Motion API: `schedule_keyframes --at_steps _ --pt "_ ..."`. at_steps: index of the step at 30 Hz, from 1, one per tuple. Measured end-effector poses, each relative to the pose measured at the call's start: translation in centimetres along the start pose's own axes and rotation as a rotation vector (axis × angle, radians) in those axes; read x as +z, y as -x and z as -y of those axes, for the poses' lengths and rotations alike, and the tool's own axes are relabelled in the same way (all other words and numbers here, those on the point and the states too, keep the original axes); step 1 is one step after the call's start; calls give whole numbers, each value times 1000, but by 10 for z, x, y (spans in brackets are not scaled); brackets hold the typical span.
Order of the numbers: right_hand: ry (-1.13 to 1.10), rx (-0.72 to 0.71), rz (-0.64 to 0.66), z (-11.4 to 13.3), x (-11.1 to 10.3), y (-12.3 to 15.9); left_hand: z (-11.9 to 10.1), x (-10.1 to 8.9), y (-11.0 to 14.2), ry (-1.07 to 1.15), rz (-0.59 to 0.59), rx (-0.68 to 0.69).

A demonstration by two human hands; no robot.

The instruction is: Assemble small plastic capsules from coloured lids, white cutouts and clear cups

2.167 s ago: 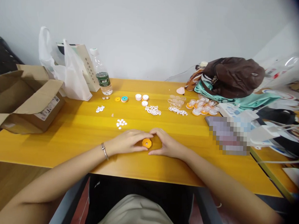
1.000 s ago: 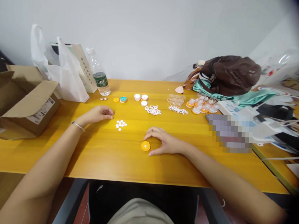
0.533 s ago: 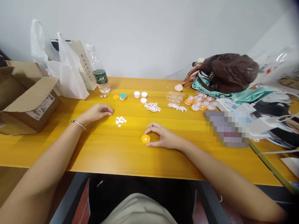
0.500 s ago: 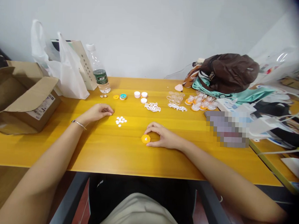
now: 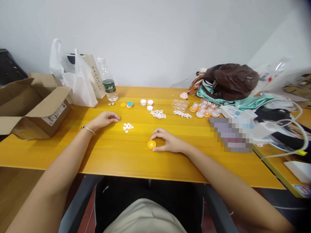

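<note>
A small round orange disc with a white centre lies on the yellow table. My right hand rests just right of it, thumb and forefinger curled around its edge. My left hand, with a thin bracelet on the wrist, lies further left with fingers curled and the fingertips pinched on the tabletop. A cluster of tiny white pieces sits just right of those fingertips. What the left fingers pinch, if anything, is too small to see.
An open cardboard box stands far left, with a white plastic bag and water bottle behind. Small caps, white lace pieces and clear-orange parts lie along the back. A brown bag and cables crowd the right.
My left hand left the orange disc and moved left and back to beside the white pieces. My right hand stayed at the disc and closed nearer to it. The view shifted slightly.
</note>
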State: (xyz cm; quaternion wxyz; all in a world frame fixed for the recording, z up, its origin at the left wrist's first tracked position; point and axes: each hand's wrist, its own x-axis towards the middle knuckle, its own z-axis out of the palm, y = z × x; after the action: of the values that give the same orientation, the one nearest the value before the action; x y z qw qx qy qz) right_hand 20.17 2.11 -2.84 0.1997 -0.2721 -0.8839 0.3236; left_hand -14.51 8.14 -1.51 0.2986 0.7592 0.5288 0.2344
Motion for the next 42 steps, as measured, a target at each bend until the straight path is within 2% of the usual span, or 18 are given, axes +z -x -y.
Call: schedule_keyframes --at_steps 19,25,29,33,39,42 --pt "-30 -7 9 5 -2 1 -7 3 6 30 17 29" --pt "-8 -17 -11 4 -1 1 -23 1 13 40 12 52" --pt "12 -13 -20 4 -1 2 -39 3 18 2 -42 93" --pt "41 -3 -46 5 0 2 -66 19 24 33 -17 173" --pt "84 11 -99 5 5 -1 -112 68 29 109 198 302" --pt "95 15 -123 4 5 -2 -119 89 23 173 218 308"
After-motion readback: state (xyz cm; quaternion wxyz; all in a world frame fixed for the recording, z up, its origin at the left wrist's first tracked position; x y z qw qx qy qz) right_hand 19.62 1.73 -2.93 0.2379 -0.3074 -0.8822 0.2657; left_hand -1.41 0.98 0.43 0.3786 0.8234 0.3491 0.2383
